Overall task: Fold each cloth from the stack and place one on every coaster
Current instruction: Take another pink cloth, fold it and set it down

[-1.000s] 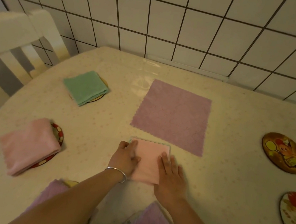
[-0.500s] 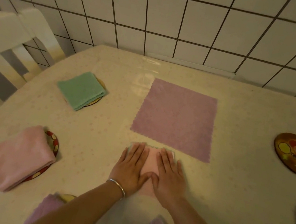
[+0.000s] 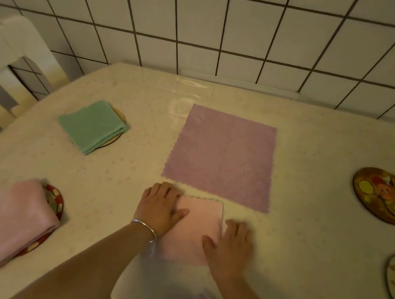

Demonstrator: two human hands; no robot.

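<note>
Hands moved apart — left hand (image 3: 160,209) flat on pink cloth (image 3: 196,228), right hand (image 3: 232,246) flat at edge.

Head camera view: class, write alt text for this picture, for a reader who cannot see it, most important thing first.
Two hands, left hand and right hand, press on a folded pink cloth on a table, just in front of an unfolded purple cloth. At left, a folded green cloth and another pink cloth each lie on a coaster; two bare picture coasters sit at right.
</note>
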